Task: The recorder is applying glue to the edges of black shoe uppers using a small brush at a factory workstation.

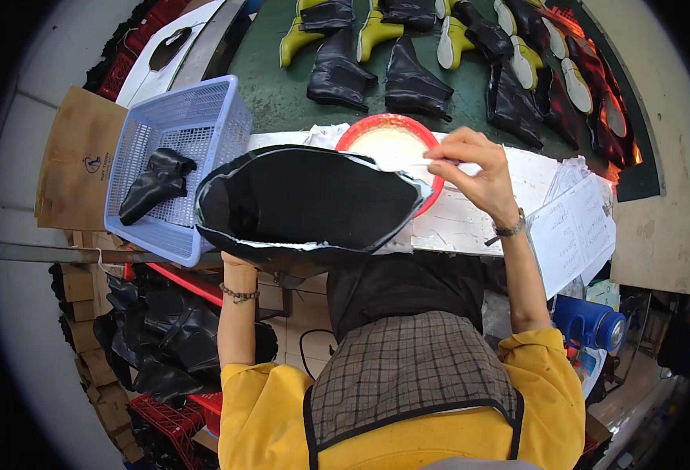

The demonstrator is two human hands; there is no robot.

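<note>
A black boot upper (306, 200) is held up in front of me, its wide opening facing me and a whitish edge running round the rim. My left hand (235, 259) supports it from below at its left side; the fingers are hidden behind it. My right hand (472, 166) is closed in a pinch at the upper's right end, on a thin, pale tool (417, 163) whose kind I cannot make out. Behind the upper and partly covered by it stands a red bowl (376, 121) with creamy white stuff in it.
A blue plastic basket (231, 117) with a black boot upper (157, 185) stands at left. Several black boots (415, 82) and yellow-lined ones line the green table (274, 102). Papers (568, 235) and a blue bottle (588, 323) are at right. Black uppers (164, 329) lie piled lower left.
</note>
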